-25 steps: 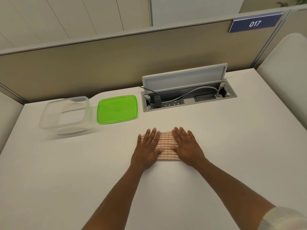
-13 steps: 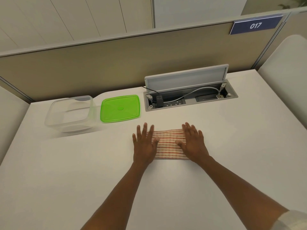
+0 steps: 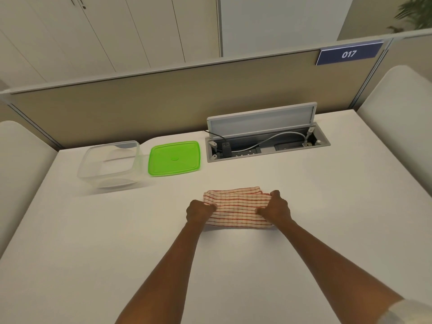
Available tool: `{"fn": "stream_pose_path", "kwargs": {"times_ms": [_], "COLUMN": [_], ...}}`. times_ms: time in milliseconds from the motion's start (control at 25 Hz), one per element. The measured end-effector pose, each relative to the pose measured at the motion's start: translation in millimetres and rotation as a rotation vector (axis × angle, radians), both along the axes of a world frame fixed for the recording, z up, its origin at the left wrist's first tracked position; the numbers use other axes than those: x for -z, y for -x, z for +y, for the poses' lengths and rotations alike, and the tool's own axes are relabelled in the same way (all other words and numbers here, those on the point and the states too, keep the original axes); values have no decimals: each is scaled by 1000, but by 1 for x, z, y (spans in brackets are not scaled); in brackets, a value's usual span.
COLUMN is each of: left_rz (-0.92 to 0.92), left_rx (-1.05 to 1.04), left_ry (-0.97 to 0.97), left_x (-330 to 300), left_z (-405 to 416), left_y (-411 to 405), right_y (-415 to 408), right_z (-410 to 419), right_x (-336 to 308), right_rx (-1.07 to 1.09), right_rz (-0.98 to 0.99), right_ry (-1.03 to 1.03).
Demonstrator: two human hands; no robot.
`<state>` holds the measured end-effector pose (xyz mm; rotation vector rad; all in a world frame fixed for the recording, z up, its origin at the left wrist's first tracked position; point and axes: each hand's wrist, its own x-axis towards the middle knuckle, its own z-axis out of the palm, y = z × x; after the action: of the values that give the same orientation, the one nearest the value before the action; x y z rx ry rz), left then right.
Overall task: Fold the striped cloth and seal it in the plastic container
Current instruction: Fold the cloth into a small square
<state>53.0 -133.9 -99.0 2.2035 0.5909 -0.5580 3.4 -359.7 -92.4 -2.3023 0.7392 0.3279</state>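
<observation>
Half a second ago both my palms lay flat and spread on the striped cloth [image 3: 236,208]; now my fingers have curled shut, each hand pinching one end of the folded bundle. It rests on the white desk [image 3: 327,206] in front of me, a thick rectangle with its layered edge showing along the far side, so I judge the folding done and this grip meant for lifting it whole without the layers slipping apart. My left hand [image 3: 198,211] clenches the left end, my right hand [image 3: 275,206] the right end, thumbs on top. Beyond, an open cable tray [image 3: 268,146] sits sunk into the desk, well apart from my path. To the far left stands the clear plastic container [image 3: 109,164], open and empty as far as I can see, with the green lid [image 3: 174,158] lying flat just beside it on its right. Nothing stands between cloth and container, though the lid lies close to that line
</observation>
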Motion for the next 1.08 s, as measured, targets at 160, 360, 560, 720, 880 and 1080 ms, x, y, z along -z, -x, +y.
{"fn": "stream_pose_path", "kwargs": {"times_ms": [160, 360, 560, 720, 880, 1080], "left_rz": [-28, -103, -208, -309, -363, -411], "left_rx": [50, 87, 132, 123, 94, 76], "left_ry": [101, 213, 230, 179, 124, 134], "left_x": [-3, -13, -21, -32, -38, -41], "left_z": [11, 15, 18, 23, 37, 63], "left_y": [16, 32, 47, 60, 67, 69], "right_y": [2, 16, 23, 28, 32, 33], "right_z": [-3, -6, -2, 10, 26, 49], "right_x": [1, 4, -12, -21, -27, -32], "right_rx": [-1, -54, -75, -85, -106, -87], "right_rz": [7, -24, -140, -197, -216, -226], "right_ry": [-67, -139, -138, -127, -124, -160]}}
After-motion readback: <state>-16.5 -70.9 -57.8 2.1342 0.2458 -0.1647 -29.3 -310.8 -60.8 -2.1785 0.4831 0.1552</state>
